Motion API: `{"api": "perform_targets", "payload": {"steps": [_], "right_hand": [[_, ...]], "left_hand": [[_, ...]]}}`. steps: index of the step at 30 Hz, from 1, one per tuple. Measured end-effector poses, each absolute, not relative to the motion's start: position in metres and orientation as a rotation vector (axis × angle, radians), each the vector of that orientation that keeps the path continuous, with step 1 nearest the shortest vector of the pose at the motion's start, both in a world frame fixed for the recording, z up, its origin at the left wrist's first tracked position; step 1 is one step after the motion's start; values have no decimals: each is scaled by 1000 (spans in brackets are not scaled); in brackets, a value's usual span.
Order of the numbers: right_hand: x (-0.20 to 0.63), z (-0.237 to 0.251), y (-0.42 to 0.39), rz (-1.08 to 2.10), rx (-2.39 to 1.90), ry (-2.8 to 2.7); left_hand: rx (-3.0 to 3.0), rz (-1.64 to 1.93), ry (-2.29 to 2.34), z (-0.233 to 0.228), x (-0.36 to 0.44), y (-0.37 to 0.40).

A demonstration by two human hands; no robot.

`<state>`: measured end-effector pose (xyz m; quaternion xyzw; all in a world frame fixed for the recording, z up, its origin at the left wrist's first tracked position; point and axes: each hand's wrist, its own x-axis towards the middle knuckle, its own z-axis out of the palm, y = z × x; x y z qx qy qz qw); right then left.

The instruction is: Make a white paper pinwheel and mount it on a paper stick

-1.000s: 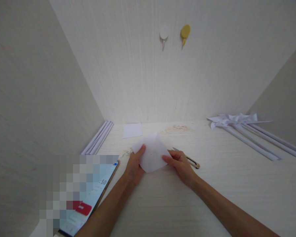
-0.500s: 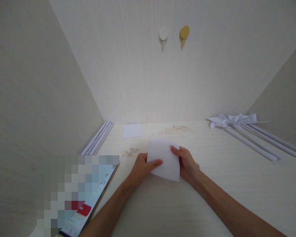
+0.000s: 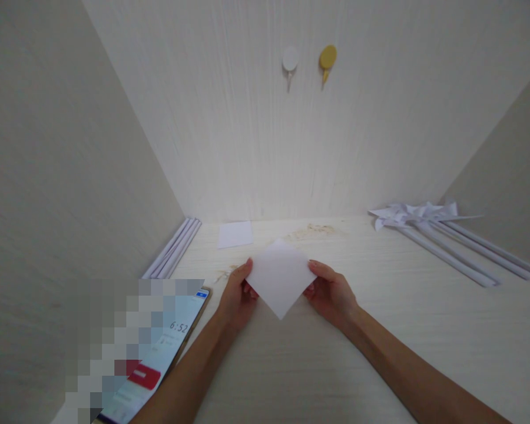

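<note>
A square sheet of white paper is held up between my two hands, turned so that one corner points toward me. My left hand pinches its left corner, thumb on top and fingers curled beneath. At the opposite corner, my right hand grips in the same way. Another white paper piece lies flat on the table beyond my left hand. Close to my left hand are some small pale brown scraps, partly hidden by it.
Rolled white paper sticks lie along the left wall. At the right are paper pinwheels on white sticks. A phone with a lit screen, partly pixelated, lies by my left forearm. White and yellow hooks are on the back wall.
The paper has turned from roughly upright to a diamond position. My left hand has shifted left from the sheet's lower edge to its left corner; my right hand now holds the right corner.
</note>
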<state>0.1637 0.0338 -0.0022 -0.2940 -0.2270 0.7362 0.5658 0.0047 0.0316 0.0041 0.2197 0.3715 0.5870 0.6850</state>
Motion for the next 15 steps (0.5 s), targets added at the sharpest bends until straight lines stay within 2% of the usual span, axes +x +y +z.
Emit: {"api": "perform_targets", "payload": {"steps": [6, 15], "right_hand": [[167, -3, 32, 1822, -586, -655], [167, -1, 28, 1862, -507, -458]], "left_hand": [[318, 1228, 776, 7, 2, 30], [284, 1223, 702, 4, 7, 27]]}}
